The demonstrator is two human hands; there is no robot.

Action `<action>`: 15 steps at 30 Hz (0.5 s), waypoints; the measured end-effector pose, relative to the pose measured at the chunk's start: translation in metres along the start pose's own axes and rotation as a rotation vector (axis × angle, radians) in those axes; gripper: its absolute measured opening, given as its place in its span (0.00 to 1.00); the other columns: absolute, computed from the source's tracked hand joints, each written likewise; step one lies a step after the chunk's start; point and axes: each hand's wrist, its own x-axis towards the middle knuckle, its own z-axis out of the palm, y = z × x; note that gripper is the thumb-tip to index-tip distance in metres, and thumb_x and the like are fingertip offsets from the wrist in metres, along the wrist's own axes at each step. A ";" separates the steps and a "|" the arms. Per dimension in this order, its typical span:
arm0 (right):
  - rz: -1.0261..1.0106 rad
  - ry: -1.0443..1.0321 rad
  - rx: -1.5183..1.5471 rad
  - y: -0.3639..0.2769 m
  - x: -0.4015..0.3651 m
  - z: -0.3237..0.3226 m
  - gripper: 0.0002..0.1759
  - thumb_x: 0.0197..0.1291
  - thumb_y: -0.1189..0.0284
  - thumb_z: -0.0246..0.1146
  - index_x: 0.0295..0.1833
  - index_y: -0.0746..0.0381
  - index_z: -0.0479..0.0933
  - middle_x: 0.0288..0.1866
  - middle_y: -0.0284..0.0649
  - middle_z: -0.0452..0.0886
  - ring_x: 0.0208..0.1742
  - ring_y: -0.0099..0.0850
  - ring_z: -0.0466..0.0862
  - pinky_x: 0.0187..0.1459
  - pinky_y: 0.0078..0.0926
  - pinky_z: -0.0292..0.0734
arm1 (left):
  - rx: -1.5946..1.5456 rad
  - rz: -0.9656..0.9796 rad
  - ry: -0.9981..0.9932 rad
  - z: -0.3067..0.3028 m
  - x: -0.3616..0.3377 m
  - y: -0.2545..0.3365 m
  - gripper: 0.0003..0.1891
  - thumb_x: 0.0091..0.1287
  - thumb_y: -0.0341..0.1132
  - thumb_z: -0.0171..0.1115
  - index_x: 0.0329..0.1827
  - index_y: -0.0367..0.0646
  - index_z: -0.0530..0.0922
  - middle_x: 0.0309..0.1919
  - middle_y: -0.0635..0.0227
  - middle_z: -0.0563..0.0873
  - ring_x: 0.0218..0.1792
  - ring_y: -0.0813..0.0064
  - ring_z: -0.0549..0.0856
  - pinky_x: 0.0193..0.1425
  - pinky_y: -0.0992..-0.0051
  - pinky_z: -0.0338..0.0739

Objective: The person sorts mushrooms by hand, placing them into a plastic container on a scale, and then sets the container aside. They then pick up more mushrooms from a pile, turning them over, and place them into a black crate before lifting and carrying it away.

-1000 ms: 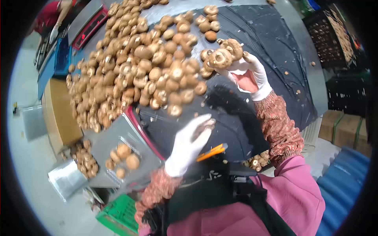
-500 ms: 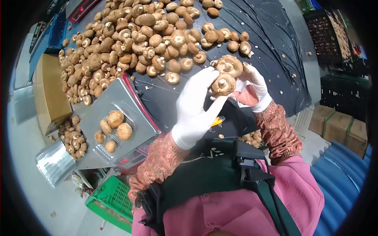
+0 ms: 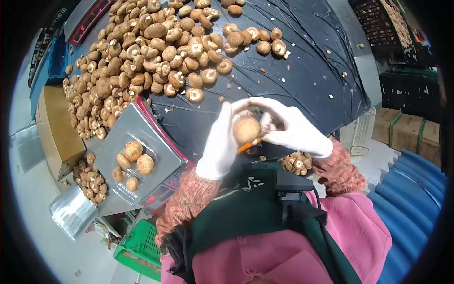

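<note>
My left hand (image 3: pixel 221 137), in a white glove, is closed round a round brown mushroom (image 3: pixel 247 130), cap outward. My right hand (image 3: pixel 298 124), also gloved, curls in from the other side, its fingers round another mushroom (image 3: pixel 268 124) that is partly hidden and blurred. An orange object (image 3: pixel 249 146) shows just below the mushrooms. To the left, a clear tray (image 3: pixel 134 165) with several mushrooms rests on a scale (image 3: pixel 111 156). Beyond my hands lies a large heap of mushrooms (image 3: pixel 142 57) on the dark table cover (image 3: pixel 302 61).
A cardboard box (image 3: pixel 59 128) and a stack of clear trays (image 3: pixel 73 213) stand at the left. A green basket (image 3: pixel 142 244) is at the lower left. Small mushrooms (image 3: pixel 297 163) lie near my right wrist, and a second scale (image 3: pixel 90 21) is at the top left.
Both hands have come lower and closer together. The two mushrooms held with stems showing have been turned or shifted, and a smooth cap now faces up. The whole view has shifted slightly.
</note>
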 end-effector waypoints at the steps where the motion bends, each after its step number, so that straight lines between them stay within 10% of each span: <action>1: 0.036 0.010 0.092 0.004 -0.009 -0.008 0.30 0.62 0.68 0.66 0.70 0.63 0.72 0.31 0.37 0.81 0.32 0.23 0.79 0.38 0.26 0.76 | -0.006 -0.075 -0.027 -0.007 -0.001 -0.002 0.34 0.83 0.57 0.34 0.71 0.34 0.68 0.63 0.54 0.78 0.54 0.67 0.84 0.49 0.71 0.81; 8: 0.487 -0.715 -1.236 0.066 -0.050 -0.058 0.32 0.59 0.52 0.68 0.65 0.59 0.76 0.49 0.49 0.85 0.54 0.45 0.86 0.52 0.41 0.82 | 0.118 0.088 -0.033 -0.015 0.005 0.005 0.26 0.80 0.45 0.49 0.69 0.31 0.71 0.65 0.53 0.78 0.58 0.64 0.83 0.52 0.71 0.82; 10: 0.007 -0.137 -1.012 0.081 -0.032 -0.080 0.28 0.57 0.57 0.68 0.60 0.60 0.78 0.50 0.48 0.84 0.50 0.46 0.86 0.52 0.41 0.82 | -0.007 0.051 -0.031 -0.018 0.011 0.004 0.24 0.78 0.38 0.55 0.69 0.30 0.70 0.65 0.54 0.78 0.61 0.63 0.82 0.57 0.70 0.82; 15: -0.076 0.619 -0.993 0.102 0.096 -0.108 0.28 0.57 0.64 0.71 0.62 0.58 0.75 0.56 0.41 0.80 0.54 0.42 0.83 0.54 0.36 0.80 | 0.015 0.006 0.014 -0.014 0.015 0.004 0.23 0.78 0.37 0.55 0.69 0.29 0.70 0.64 0.53 0.78 0.61 0.62 0.82 0.58 0.70 0.82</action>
